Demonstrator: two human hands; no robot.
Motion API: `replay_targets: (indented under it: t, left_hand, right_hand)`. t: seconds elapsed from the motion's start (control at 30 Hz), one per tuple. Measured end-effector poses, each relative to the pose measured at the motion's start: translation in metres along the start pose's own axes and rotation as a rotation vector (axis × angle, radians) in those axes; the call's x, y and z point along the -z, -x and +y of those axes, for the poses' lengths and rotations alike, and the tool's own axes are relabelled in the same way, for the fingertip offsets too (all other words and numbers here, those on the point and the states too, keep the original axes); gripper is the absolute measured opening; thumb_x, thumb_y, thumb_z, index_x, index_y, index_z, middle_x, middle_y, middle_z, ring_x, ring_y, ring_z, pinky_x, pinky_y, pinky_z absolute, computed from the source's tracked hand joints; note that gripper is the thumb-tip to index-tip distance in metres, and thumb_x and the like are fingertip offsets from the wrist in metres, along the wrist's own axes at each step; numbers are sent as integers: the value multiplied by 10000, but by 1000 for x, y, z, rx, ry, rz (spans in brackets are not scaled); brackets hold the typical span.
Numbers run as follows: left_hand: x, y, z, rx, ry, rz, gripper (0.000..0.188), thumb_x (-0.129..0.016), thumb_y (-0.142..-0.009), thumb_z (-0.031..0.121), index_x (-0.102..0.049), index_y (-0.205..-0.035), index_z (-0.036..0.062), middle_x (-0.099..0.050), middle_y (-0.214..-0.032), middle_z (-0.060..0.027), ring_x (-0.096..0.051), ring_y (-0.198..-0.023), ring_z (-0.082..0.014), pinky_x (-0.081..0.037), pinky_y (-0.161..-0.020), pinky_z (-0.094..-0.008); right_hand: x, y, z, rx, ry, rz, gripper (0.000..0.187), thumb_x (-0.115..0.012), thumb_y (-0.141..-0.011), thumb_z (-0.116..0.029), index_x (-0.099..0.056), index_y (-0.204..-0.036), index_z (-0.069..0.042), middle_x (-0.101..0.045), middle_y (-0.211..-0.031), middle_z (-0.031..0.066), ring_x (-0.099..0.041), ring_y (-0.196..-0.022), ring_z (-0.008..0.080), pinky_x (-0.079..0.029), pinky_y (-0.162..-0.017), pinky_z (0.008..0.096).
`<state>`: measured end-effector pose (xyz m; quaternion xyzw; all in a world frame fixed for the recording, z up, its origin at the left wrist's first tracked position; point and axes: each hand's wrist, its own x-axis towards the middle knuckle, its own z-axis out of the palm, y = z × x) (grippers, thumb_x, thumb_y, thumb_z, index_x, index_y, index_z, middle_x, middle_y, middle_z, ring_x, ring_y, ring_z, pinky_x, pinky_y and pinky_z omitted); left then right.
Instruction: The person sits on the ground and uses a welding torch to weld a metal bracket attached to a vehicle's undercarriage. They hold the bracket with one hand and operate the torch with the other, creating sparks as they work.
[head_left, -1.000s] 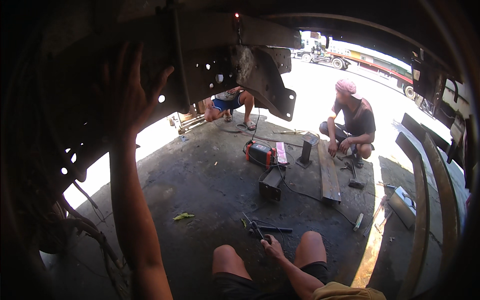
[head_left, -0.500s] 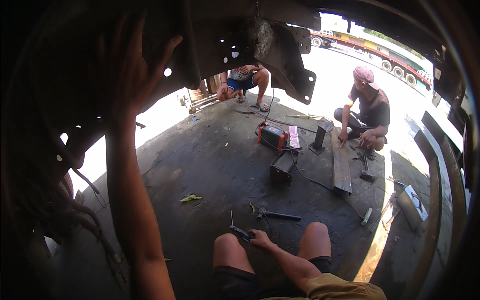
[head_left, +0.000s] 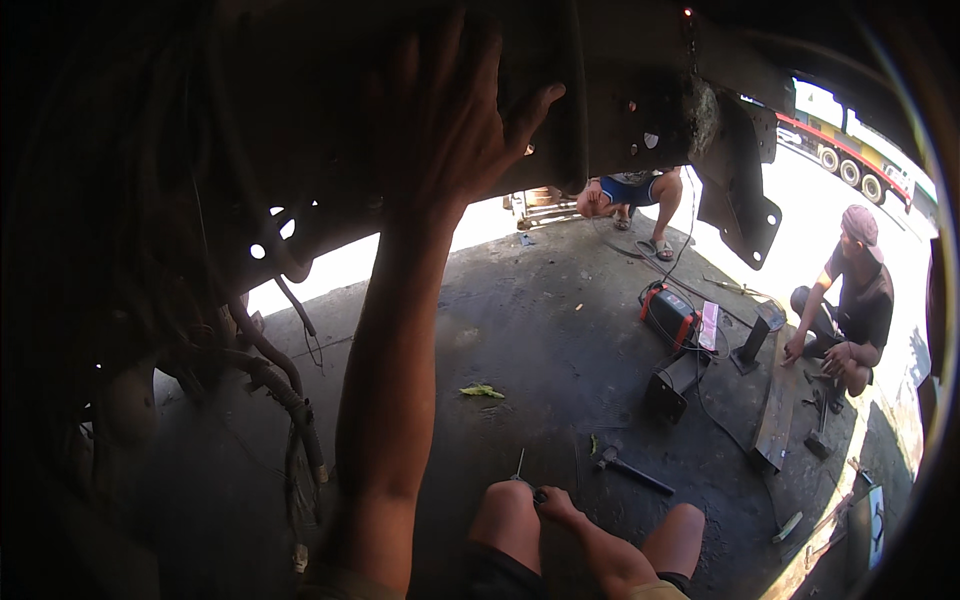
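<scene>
My left hand [head_left: 455, 125] is raised with its fingers spread flat against a dark steel vehicle frame [head_left: 635, 70] overhead. It holds nothing. Low in the view, beside my bent left knee, my right hand [head_left: 558, 505] is closed round a welding electrode holder [head_left: 524, 484]. A thin electrode rod [head_left: 519, 462] points up from it; the knee hides part of the holder. A hammer [head_left: 635, 470] lies on the concrete to the right of that hand. Past the left hand, a welded bracket [head_left: 738, 190] with holes hangs from the frame.
Hoses and cables [head_left: 285, 400] dangle at left. A black and orange welding machine [head_left: 670, 312] stands ahead, near a steel channel piece [head_left: 675, 385] and a long flat beam [head_left: 775, 420]. One person [head_left: 860, 280] squats at right; another person [head_left: 640, 190] sits farther back, partly hidden.
The view has swung left, so the scene sits farther right and more hoses show. My left hand stays on the frame. My right hand still grips the electrode holder, now partly behind my knee.
</scene>
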<state>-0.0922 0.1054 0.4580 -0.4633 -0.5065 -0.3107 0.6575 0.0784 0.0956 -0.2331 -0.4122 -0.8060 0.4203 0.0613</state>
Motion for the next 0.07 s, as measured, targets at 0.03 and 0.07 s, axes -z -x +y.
replay_targets:
  t: [0.03, 0.07]
  left_hand:
    - [3, 1, 1, -14, -48, 13, 780, -588, -926, 749, -647, -1380, 118, -571, -1508, -93, -532, -1321, -347, -470, -937, -558]
    - [4, 0, -2, -20, -60, 5, 793, -553, -941, 760, -648, -1391, 113, -568, -1516, -112, -530, -1333, -373, -477, -961, -611]
  right_hand:
    - [-8, 6, 2, -16, 36, -37, 528, -737, -785, -210, -738, -1300, -91, -732, -1264, 234, -682, -1212, 418, -532, -1067, 484]
    - [-12, 4, 7, -19, 81, -62, 540, -745, -783, -215, -735, -1310, -97, -731, -1258, 247, -680, -1216, 422, -529, -1074, 480]
